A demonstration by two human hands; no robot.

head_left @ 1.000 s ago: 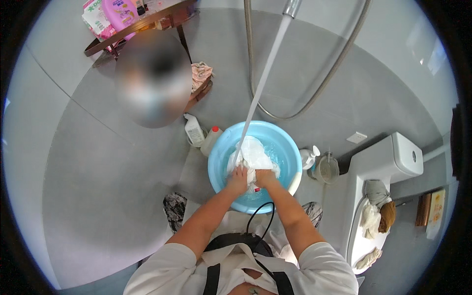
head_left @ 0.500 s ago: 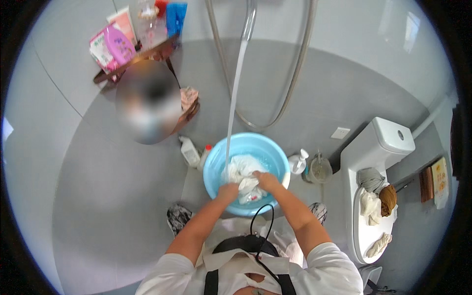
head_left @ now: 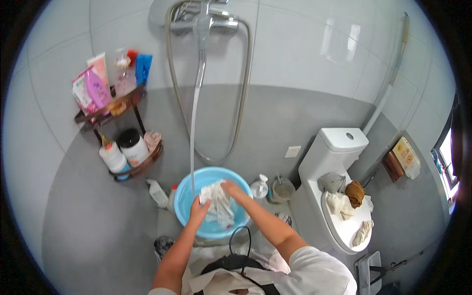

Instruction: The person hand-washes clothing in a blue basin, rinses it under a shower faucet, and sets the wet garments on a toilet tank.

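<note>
The left hand [head_left: 198, 208] pinches the white cloth [head_left: 219, 205] toward the left rim of the blue basin [head_left: 182, 202]; the right hand [head_left: 234, 191] half-curls beside it, its grip I can't tell. The cloth's wet, not yet out.

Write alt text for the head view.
A person's left hand and right hand touch a white cloth in a blue basin as tap water pours in. Cloths lie on a toilet lid at right; bottles stand on a corner shelf.
</note>
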